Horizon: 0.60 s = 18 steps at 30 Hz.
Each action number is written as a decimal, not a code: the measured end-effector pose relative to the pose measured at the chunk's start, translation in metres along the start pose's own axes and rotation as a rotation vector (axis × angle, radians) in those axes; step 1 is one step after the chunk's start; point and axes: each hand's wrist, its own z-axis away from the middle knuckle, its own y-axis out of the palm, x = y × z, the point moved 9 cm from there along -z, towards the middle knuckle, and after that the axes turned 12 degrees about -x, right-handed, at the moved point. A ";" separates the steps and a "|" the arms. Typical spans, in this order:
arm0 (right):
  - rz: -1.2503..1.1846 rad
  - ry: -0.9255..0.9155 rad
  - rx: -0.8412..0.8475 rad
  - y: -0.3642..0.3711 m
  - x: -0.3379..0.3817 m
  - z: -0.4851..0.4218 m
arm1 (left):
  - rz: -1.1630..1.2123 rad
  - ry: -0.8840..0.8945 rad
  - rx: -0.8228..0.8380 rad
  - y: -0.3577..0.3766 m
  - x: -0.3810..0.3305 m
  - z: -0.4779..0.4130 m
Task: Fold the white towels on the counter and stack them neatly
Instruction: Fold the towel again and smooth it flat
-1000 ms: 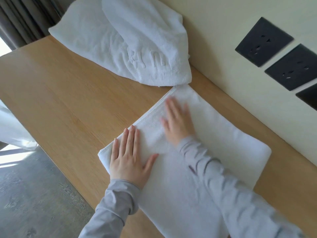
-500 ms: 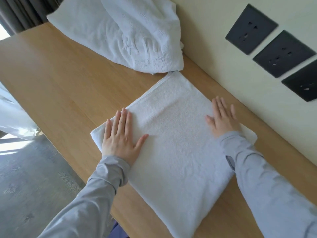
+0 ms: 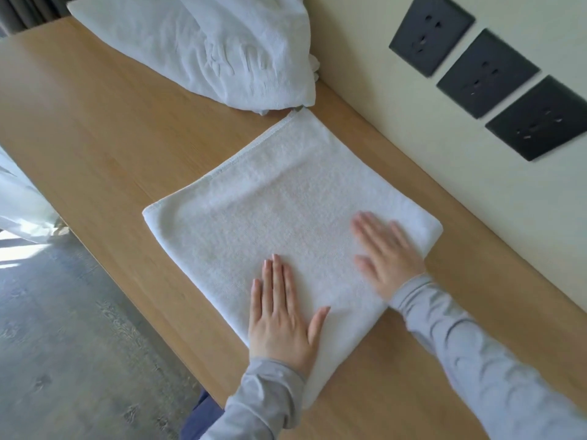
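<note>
Two grey sleeves come in from the bottom of the frame. The left hand lies flat on the lower middle part of the folded towel, fingers straight and together, thumb out to the side, not gripping anything. The right hand is a bit further up and to the right, also palm down on the towel with fingers spread and nothing held. It's kinda blurry, so I can't make out finer detail.

The towel sits roughly in the centre of the picture as a white rectangle turned diagonally on the wooden surface, stitched hem along its upper left edge. Lower left past the surface edge is grey floor, with some pale fabric at the left border.

Further back, top middle, there's a loose pile of white towels lying unfolded, its lower edge just about touching the folded one's far corner. On the cream wall, upper right, are three black sockets in a row.
</note>
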 end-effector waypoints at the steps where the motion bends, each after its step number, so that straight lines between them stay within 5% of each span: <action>1: 0.026 0.065 0.021 0.001 -0.026 0.004 | -0.002 0.003 -0.005 0.002 -0.001 0.000; 7: -0.003 0.308 -0.024 -0.002 -0.078 0.004 | -0.023 0.008 -0.059 0.004 0.000 0.002; 12: -0.107 -0.039 -0.039 -0.003 -0.005 0.030 | 0.003 0.011 -0.055 0.005 -0.001 0.002; 18: -0.217 0.433 -0.092 -0.015 -0.102 0.023 | 0.134 0.009 -0.086 -0.002 0.003 -0.002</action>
